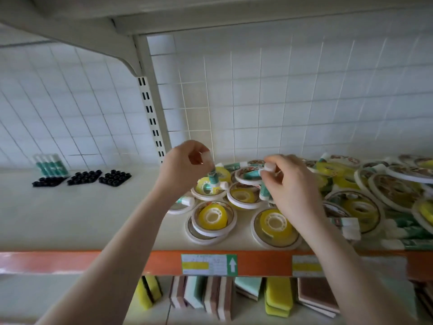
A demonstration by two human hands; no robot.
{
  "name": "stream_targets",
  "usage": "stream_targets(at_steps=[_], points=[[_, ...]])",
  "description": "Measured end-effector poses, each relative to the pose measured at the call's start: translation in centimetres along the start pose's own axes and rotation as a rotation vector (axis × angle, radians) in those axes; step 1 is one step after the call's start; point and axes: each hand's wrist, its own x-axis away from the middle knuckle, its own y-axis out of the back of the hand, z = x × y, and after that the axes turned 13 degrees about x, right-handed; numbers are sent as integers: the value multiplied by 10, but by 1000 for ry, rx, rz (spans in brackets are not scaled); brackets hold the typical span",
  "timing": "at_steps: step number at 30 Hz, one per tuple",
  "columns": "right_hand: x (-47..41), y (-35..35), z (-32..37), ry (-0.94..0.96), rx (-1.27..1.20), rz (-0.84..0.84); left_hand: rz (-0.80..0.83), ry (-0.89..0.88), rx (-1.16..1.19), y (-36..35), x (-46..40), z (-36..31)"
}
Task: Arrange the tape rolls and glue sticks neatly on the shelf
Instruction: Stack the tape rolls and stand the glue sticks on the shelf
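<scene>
My left hand [181,168] pinches a green and white glue stick [212,174] by its white cap, above the pile. My right hand [290,184] holds two glue sticks: one [254,174] pinched at its cap and lying sideways, another [264,192] pointing down under the palm. Below both hands lies a loose heap of tape rolls [213,216], yellow ones inside white rings, mixed with more glue sticks. At the far left of the shelf [93,214], a short row of glue sticks [50,165] stands upright against the back.
Three groups of small black rolls [82,177] sit in front of the standing glue sticks. An orange shelf edge [164,262] with price labels runs along the front. Sponges [210,296] fill the shelf below. A wire grid forms the back wall.
</scene>
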Motion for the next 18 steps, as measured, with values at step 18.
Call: stream_targets(at_steps=[18], points=[[-7, -124, 254, 145, -197, 151, -266, 67, -64, 276, 35, 135]])
